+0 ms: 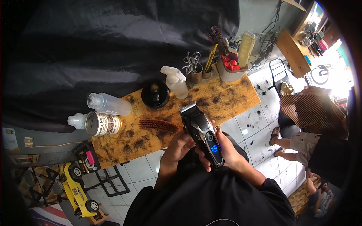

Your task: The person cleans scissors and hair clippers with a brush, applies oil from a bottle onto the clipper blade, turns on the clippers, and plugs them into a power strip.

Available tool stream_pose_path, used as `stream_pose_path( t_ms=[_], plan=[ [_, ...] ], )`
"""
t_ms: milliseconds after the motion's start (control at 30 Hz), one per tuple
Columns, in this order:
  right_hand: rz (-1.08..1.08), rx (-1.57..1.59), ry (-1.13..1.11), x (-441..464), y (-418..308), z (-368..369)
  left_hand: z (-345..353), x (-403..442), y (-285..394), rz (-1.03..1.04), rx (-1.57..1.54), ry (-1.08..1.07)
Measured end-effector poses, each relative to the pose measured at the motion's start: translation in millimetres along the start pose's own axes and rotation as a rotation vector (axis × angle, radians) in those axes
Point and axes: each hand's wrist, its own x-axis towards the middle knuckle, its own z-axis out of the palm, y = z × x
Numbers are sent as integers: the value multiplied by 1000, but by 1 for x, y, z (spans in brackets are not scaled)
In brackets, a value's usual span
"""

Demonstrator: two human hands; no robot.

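A black and silver hair clipper (205,133) is held over the front edge of the wooden table, its metal blade pointing up and away from me. Blue digits glow on its lower body. My right hand (229,150) is closed around the handle, thumb along the right side, with fingertips showing at the left edge. Against the left side of the clipper, near its head, my left hand (178,146) is closed; its fingertips are partly hidden behind the body. Just beyond my left hand lies a reddish-brown bristle brush (159,125) on the tabletop.
The hair-strewn table (233,101) bears a spray bottle (176,83), a round black container (155,95), a tin (103,123), a clear bottle (113,104), cups of scissors, and a comb bin (233,72). At right are people, one under a striped cape (311,109); left, a yellow toy car (77,192).
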Motion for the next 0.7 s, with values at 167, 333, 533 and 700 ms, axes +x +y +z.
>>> stream_pose_path(
  t_ms=[167, 333, 533, 700],
  plan=[
    [13, -4, -20, 1, 2, -2, 7, 1, 9, -5, 30, -25],
    [14, -4, 13, 0, 3, 2, 0, -3, 0, -11, -9, -65],
    [-6, 51, -3, 1, 4, 1, -5, -4, -14, 75, -433, -191],
    [-11, 81, -17, 0, 5, 1, -4, -5, -16, 72, -314, -114]
  ],
)
